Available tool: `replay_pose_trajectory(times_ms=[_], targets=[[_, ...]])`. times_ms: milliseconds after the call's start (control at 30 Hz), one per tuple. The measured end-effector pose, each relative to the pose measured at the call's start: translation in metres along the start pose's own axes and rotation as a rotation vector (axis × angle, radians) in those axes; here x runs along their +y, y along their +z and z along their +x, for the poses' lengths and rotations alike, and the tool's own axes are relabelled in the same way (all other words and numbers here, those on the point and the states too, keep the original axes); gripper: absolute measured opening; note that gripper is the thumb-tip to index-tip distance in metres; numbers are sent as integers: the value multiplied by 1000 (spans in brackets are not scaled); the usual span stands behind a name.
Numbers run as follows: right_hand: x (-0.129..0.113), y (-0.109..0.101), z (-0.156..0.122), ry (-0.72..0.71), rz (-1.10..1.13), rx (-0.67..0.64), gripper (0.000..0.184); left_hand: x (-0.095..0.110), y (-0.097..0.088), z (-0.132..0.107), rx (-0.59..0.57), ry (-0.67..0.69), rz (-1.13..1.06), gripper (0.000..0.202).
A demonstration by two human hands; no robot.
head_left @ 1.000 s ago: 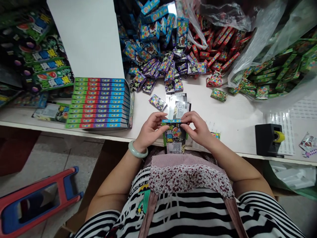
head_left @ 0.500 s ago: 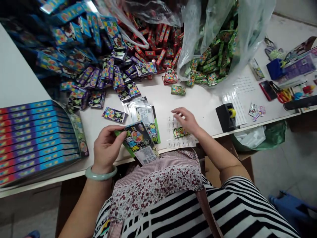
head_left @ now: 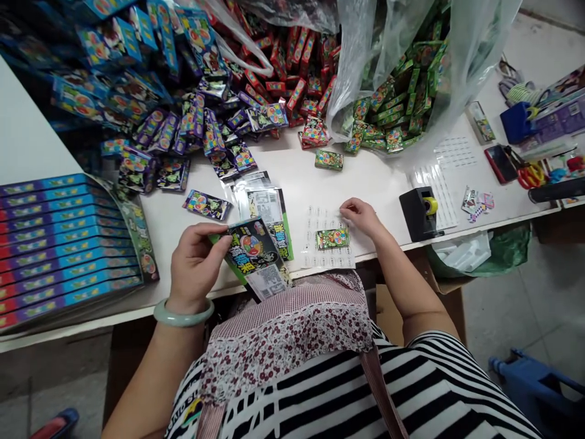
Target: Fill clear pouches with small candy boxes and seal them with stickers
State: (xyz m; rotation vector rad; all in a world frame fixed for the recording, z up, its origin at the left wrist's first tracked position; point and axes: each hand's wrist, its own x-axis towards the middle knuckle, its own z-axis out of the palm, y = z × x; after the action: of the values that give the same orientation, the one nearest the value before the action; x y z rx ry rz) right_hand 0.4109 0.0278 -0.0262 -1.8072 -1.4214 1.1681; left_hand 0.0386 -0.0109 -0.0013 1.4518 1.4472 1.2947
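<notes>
My left hand (head_left: 194, 263), with a jade bangle on its wrist, grips a flat printed candy box (head_left: 254, 256) by its left edge and holds it tilted over the table's front edge. My right hand (head_left: 361, 214) rests on a clear sheet of round stickers (head_left: 326, 239), fingertips pinched at the sheet's upper right. A small green candy packet (head_left: 333, 238) lies on that sheet just left of the hand. Flat unfolded box sleeves (head_left: 265, 204) lie behind the held box.
Heaps of small blue, purple and red candy packets (head_left: 201, 91) fill the back of the white table. A clear bag of green packets (head_left: 402, 79) stands at the back right. Stacked finished boxes (head_left: 64, 244) sit at left. A black tape dispenser (head_left: 420, 213) and scissors (head_left: 530, 175) are at right.
My right hand let go of the box and moved right to the sticker sheet, where its fingers have closed to a pinch. The left hand keeps the box. My view swung right.
</notes>
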Motion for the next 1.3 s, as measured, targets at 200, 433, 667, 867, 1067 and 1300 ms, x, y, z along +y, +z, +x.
replay_pose_trajectory(times_ms=[200, 433, 667, 867, 1067, 1300], targets=[[-74, -7, -14, -197, 227, -307, 24, 7, 14, 5, -53, 84, -21, 19], [-185, 72, -12, -525, -8, -745, 5, 22, 16, 6, -177, 188, -52, 5], [-192, 100, 11, -423, -199, -808, 9, 16, 10, 6, -172, 129, -90, 12], [-193, 104, 15, -421, -228, -784, 8, 15, 21, 8, -121, 132, -115, 26], [-190, 106, 20, -354, -190, -785, 9, 13, 24, 8, -90, 125, -82, 18], [-167, 126, 30, 248, 155, -941, 11, 16, 25, 5, -146, 35, -31, 25]])
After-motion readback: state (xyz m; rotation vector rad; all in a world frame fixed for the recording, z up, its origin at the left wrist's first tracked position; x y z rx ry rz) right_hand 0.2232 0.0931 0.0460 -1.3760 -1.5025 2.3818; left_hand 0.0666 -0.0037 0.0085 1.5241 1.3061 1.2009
